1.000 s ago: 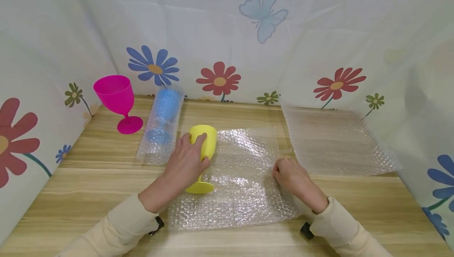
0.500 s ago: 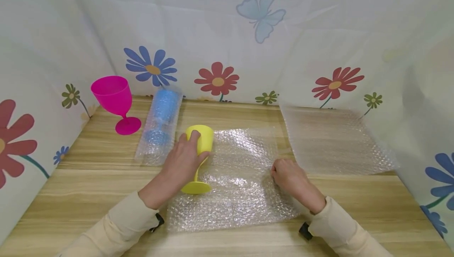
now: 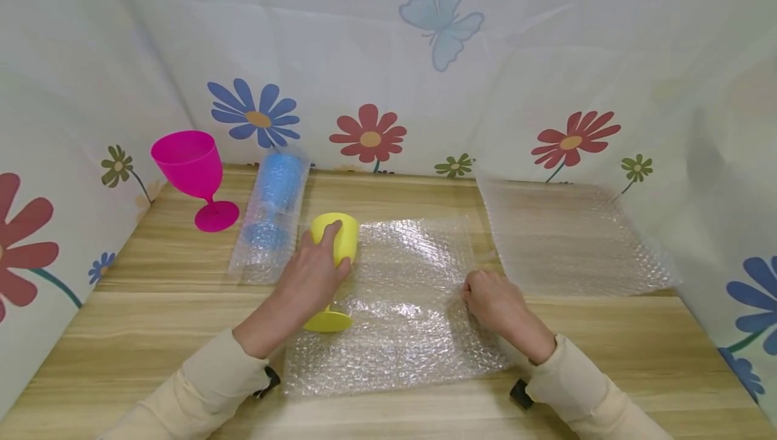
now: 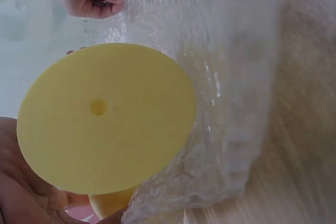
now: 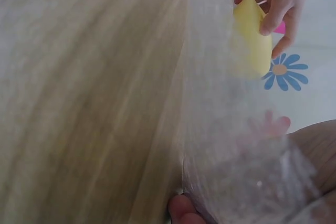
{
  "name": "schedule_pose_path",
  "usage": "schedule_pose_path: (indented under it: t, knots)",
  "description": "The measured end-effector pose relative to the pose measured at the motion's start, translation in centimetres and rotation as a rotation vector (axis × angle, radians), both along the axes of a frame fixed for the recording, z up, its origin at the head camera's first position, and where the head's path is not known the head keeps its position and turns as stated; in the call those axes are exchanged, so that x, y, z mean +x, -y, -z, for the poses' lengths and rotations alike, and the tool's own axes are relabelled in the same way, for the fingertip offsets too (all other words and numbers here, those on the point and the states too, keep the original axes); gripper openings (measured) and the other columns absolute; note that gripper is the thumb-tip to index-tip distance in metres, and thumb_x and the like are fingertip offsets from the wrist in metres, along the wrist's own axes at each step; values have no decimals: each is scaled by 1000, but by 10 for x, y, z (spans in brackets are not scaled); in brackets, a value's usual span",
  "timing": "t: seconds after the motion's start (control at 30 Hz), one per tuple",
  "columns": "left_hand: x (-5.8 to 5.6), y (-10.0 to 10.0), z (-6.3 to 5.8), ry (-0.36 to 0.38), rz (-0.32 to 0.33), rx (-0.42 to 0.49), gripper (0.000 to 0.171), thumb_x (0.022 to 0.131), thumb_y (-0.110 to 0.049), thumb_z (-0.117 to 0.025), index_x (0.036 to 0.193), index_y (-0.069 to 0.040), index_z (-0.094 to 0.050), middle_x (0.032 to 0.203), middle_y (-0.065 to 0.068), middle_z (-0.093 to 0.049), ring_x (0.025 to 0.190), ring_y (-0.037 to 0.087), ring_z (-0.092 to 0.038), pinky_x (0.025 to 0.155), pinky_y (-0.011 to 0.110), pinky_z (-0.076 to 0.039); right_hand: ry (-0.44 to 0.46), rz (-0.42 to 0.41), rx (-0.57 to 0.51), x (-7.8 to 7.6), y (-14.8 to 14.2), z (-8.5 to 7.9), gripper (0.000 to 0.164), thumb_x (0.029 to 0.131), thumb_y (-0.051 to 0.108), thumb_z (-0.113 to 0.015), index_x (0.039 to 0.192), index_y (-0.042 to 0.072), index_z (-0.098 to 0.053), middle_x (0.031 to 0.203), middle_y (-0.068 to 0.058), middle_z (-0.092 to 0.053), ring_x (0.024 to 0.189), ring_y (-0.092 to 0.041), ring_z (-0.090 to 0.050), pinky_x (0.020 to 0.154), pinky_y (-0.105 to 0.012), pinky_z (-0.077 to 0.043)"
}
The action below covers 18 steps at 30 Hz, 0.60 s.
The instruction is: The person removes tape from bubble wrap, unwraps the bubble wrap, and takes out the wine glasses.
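My left hand (image 3: pixel 308 278) grips a yellow goblet (image 3: pixel 346 237) by its cup, fingers and thumb around the side. The goblet lies along the left part of a bubble wrap sheet (image 3: pixel 413 332), its round foot toward me. Close up in the left wrist view, the underside of the foot (image 4: pixel 113 124) hides most of the cup. At the sheet's right edge, my right hand (image 3: pixel 494 301) pinches the wrap between thumb and curled fingers; the left wrist view shows this pinch too. Part of the right hand is behind the clear wrap in the right wrist view.
Farther left, a pink goblet (image 3: pixel 191 163) stands upright beside a blue goblet (image 3: pixel 279 180) rolled in bubble wrap. Another bubble wrap sheet (image 3: pixel 577 237) lies at the right rear of the wooden table (image 3: pixel 152 305). A flowered cloth (image 3: pixel 340 35) surrounds the table's back and sides.
My left hand has shifted the yellow goblet slightly left, toward the sheet's left edge. My right hand has stayed at the sheet's right edge.
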<state>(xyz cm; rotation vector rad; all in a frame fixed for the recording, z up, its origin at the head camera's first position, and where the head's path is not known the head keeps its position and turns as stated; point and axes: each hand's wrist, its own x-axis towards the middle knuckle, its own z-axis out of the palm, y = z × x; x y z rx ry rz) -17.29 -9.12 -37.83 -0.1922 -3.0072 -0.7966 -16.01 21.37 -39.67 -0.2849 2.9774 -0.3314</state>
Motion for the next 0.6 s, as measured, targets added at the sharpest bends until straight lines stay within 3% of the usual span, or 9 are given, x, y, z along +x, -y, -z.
schedule_pose_path:
  t: [0.13,0.33,0.6]
  knots:
    - [-1,1,0,9,-5,7,68,100,-27,-68,157,-8,-36,124,34,-49,75,31,-58,57,39,-53,9,8,5,-1,0,0,15,89,1,-62,77,7,-67,75,-7,-65,69,-23,-60,60,-42,-53]
    - [-2,3,2,6,-28,22,73,97,-36,-74,152,-5,-38,115,31,-51,74,33,-59,58,39,-54,5,5,-6,-1,0,0,15,88,1,-63,76,8,-67,73,-6,-63,67,-23,-59,58,-40,-52]
    - [-3,3,3,22,-28,40,72,99,-31,-71,153,-2,-32,110,30,-49,75,32,-59,59,39,-54,24,5,9,0,2,-4,22,91,1,-60,71,10,-61,69,-4,-58,65,-21,-55,55,-37,-47]
